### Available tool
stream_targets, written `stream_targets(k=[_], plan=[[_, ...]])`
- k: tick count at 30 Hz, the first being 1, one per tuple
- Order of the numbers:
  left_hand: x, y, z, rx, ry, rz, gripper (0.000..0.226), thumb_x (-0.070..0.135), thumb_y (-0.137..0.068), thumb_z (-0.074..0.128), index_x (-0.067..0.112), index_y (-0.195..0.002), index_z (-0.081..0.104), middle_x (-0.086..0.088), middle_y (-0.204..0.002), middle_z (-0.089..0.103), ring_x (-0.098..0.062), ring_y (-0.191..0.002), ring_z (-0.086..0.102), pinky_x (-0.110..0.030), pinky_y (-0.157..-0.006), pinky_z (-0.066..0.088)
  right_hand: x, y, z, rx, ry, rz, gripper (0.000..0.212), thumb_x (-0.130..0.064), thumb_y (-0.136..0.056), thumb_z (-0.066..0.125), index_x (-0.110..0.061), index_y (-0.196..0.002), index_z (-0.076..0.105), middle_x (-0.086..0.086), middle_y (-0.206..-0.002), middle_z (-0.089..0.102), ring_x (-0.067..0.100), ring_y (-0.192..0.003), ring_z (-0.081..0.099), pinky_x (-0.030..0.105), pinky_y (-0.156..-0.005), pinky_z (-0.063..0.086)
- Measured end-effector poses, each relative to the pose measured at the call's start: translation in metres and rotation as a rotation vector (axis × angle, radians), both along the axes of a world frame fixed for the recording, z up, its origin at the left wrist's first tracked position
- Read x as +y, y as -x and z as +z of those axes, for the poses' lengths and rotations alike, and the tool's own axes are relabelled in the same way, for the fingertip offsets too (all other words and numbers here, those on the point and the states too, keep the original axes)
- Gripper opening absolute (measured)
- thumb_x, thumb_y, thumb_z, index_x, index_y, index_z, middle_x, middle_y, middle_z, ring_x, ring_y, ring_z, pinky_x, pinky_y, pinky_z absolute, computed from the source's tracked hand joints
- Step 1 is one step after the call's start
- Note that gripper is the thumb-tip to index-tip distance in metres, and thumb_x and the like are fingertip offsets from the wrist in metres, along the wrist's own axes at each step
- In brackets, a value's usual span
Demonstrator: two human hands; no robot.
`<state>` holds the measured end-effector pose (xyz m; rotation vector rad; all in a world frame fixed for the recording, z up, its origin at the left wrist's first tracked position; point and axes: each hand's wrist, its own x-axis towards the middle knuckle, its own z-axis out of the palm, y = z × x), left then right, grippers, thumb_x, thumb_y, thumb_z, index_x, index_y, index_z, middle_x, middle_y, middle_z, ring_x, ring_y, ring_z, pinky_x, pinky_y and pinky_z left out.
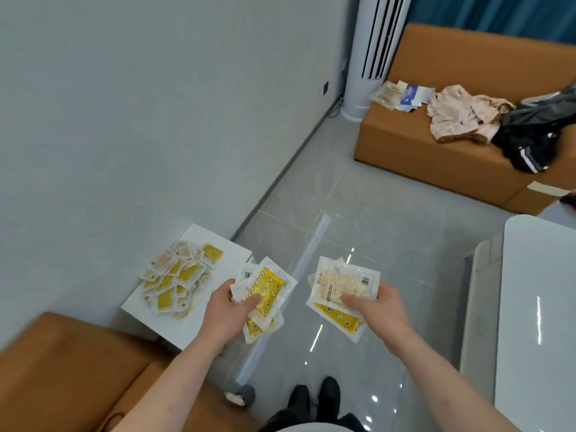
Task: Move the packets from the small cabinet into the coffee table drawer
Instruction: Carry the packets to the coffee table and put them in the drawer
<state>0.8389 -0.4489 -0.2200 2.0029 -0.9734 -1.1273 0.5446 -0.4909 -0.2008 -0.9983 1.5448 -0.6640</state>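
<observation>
My left hand [229,310] grips a small bundle of yellow-and-white packets [268,289], held above the floor just right of the small white cabinet [230,247]. A second bundle of packets [344,280], with a pale one on top, sits in the grip of my right hand [375,307], level with the left. A pile of several more packets [179,275] lies on the cabinet's top. The white coffee table [536,322] fills the right edge of the view; its drawer is not visible.
An orange sofa [436,151] at the back right carries papers, a pink garment and dark clothing. Another orange seat [62,369] is at the lower left. A white tower fan [374,57] stands in the corner. Glossy grey floor tiles lie between, with my feet below.
</observation>
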Motion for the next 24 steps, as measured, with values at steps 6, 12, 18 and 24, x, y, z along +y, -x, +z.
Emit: stream_targets(k=[6, 12, 18, 24], plan=[[0.020, 0.029, -0.009, 0.069, -0.057, -0.141, 0.021, 0.016, -0.083, 0.080, 0.021, -0.100, 0.070, 0.005, -0.093, 0.076, -0.014, -0.088, 0.072, -0.037, -0.080, 0.058, 0.066, 0.036, 0.007, 0.013, 0.003, -0.139, 0.025, -0.016, -0.082, 0.083, -0.027, -0.102, 0.073, -0.010, -0.094, 0.079, 0.007, -0.080, 0.076, 0.022, -0.066, 0.058], [0.046, 0.090, 0.002, 0.162, -0.058, -0.265, 0.019, 0.016, -0.085, 0.079, 0.026, -0.098, 0.068, 0.009, -0.092, 0.076, -0.010, -0.087, 0.072, -0.026, -0.068, 0.054, 0.133, 0.091, 0.012, 0.028, 0.012, -0.316, 0.030, -0.015, -0.080, 0.084, -0.023, -0.108, 0.075, -0.007, -0.097, 0.079, 0.013, -0.084, 0.077, 0.040, -0.079, 0.064], [0.073, 0.170, 0.016, 0.193, -0.072, -0.459, 0.023, 0.019, -0.086, 0.078, 0.022, -0.106, 0.068, 0.005, -0.098, 0.077, -0.015, -0.091, 0.074, -0.035, -0.079, 0.058, 0.208, 0.165, 0.031, 0.037, 0.069, -0.470, 0.027, -0.019, -0.080, 0.085, -0.024, -0.105, 0.076, -0.005, -0.097, 0.080, 0.017, -0.084, 0.078, 0.048, -0.081, 0.063], [0.140, 0.293, 0.025, 0.245, -0.028, -0.594, 0.019, 0.016, -0.088, 0.075, 0.021, -0.104, 0.069, 0.004, -0.096, 0.078, -0.013, -0.088, 0.075, -0.030, -0.072, 0.057, 0.332, 0.260, 0.059, -0.015, 0.146, -0.616, 0.019, -0.009, -0.085, 0.079, -0.018, -0.102, 0.077, 0.000, -0.093, 0.080, 0.019, -0.082, 0.078, 0.037, -0.073, 0.060]])
